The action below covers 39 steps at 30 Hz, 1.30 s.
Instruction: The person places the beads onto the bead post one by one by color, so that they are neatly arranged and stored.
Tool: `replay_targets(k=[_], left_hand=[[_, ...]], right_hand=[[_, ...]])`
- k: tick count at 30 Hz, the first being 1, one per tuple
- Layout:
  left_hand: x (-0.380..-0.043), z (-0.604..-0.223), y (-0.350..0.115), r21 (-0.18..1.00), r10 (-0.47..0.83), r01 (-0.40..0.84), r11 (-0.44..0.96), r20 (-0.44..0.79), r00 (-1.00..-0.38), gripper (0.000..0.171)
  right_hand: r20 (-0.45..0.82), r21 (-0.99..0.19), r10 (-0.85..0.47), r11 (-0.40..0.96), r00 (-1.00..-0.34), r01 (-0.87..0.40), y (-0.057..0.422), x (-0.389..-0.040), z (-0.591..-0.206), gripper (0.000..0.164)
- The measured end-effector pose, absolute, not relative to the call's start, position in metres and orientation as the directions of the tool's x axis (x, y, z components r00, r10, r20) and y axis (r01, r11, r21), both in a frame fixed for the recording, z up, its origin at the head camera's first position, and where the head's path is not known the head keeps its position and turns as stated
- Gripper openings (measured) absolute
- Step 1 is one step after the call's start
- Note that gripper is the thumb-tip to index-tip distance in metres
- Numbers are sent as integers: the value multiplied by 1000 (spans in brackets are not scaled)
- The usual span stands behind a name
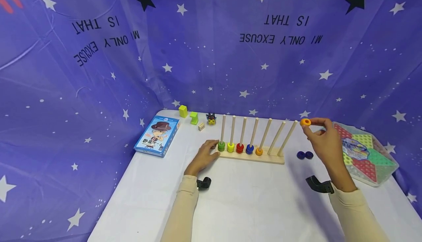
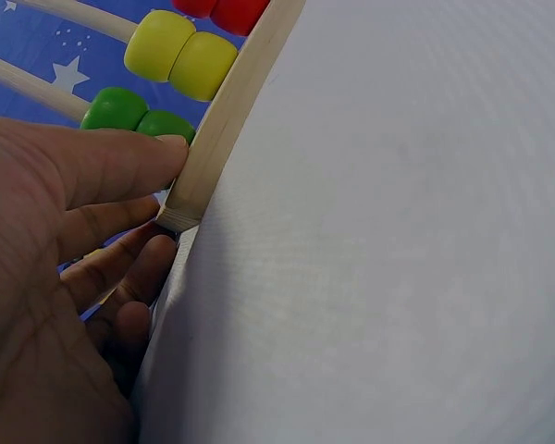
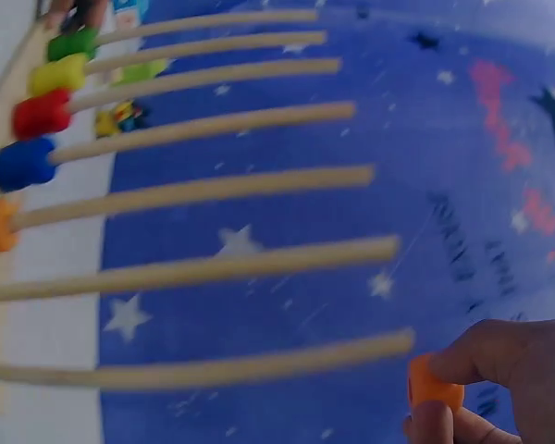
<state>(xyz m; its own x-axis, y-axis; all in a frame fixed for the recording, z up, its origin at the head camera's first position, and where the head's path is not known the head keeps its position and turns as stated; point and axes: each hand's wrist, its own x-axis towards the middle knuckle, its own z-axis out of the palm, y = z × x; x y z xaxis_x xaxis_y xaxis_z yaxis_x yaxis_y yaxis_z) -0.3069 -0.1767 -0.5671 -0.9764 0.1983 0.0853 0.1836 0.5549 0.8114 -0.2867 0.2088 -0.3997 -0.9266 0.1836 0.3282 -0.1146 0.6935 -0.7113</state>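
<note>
A wooden peg rack [image 1: 250, 157] stands on the table, a row of upright pegs along its base. Green beads [image 1: 221, 146], yellow beads [image 1: 230, 147], red beads [image 1: 240, 148] and blue beads [image 1: 249, 149] sit low on the first pegs from the left, and one orange bead [image 1: 259, 151] sits on the peg after them. The two rightmost pegs are bare. My left hand [image 1: 205, 156] holds the base's left end, thumb at the front. Raised beside the top of the rightmost peg, my right hand [image 1: 324, 139] pinches another orange bead [image 3: 435, 384] between thumb and fingers.
Two dark blue beads [image 1: 304, 155] lie right of the rack. Behind my right hand is a clear case of coloured pieces [image 1: 372, 154]. A blue card box [image 1: 157, 135] lies at left; small green blocks [image 1: 193, 118] and a small figure [image 1: 211, 118] stand at the back.
</note>
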Motion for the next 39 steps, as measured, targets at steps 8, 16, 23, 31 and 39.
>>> replay_targets(k=[8,16,23,31,39], left_hand=[[-307,-566,-177,813,198,178,554,79,-977,52],[-307,-570,-176,819,212,194,539,91,-973,52],[-307,-565,-177,812,194,183,554,88,-977,53],[-306,-564,-176,806,198,193,560,97,-975,52],[-307,-566,-177,803,194,190,565,95,-976,52]], right_hand=[[391,-690,-3,661,-920,-295,161,-291,-369,42],[312,-672,-79,686,-947,-279,138,-300,-378,42],[299,-673,-76,690,-951,-267,131,-301,-382,43],[357,-660,-34,698,-934,-278,145,-292,-380,40],[288,-715,113,686,-951,-135,202,-293,-399,46]])
